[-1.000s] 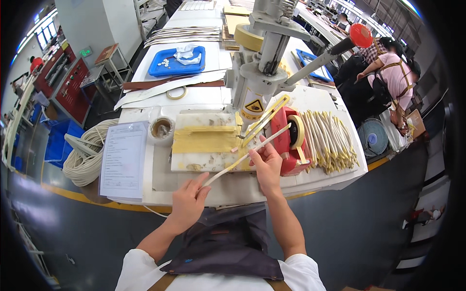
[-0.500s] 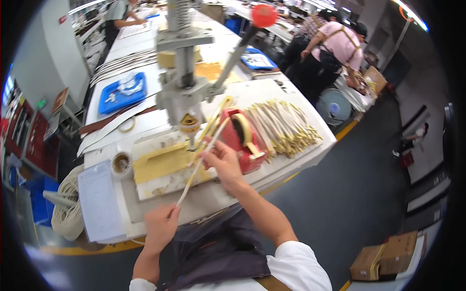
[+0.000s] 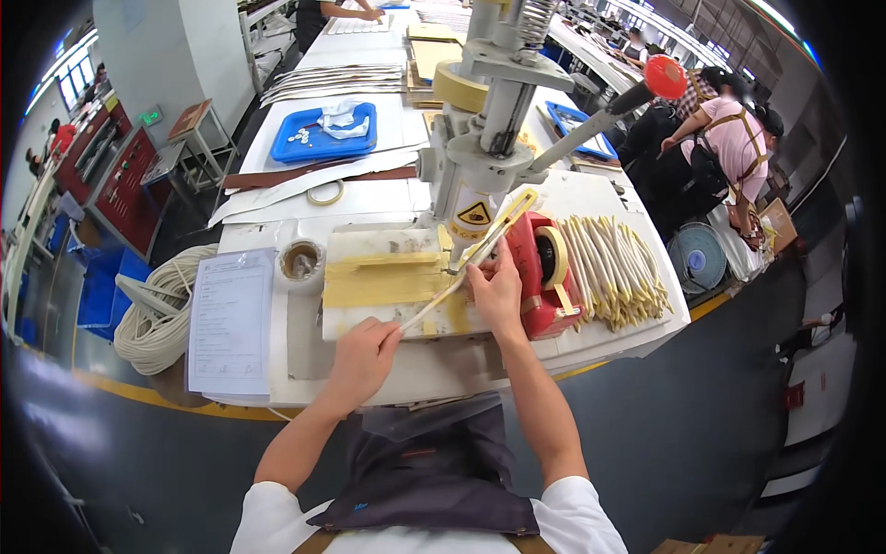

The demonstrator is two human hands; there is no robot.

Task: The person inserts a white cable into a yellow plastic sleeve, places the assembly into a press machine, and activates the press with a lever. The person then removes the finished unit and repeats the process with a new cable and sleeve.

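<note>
A thin white cord (image 3: 432, 307) slants up from left to right in front of a grey hand press (image 3: 469, 171). My left hand (image 3: 363, 358) pinches its near end over the table's front edge. Higher up, beside the press tip, the fingers of my right hand (image 3: 496, 294) close round the cord. Beyond these fingers a narrow yellow-edged strip (image 3: 506, 222) continues upward; whether it is part of the cord I cannot tell. Below the press lies a white board (image 3: 355, 323) covered partly with yellow tape (image 3: 378, 288). A red tape dispenser (image 3: 544, 314) stands just right of my right hand.
Right of the dispenser lies a bundle of white cords with yellow ends (image 3: 618, 272). A tape roll (image 3: 301, 261), a printed sheet (image 3: 231, 323) and a cord coil (image 3: 166, 309) are at left. Behind are a blue tray (image 3: 323, 148) and the press's red-knobbed lever (image 3: 664, 77). People work farther back.
The view has swung, so the table sits farther right in it. My left hand has moved up and forward toward the board, nearer my right hand. Both hands keep hold of the cord.
</note>
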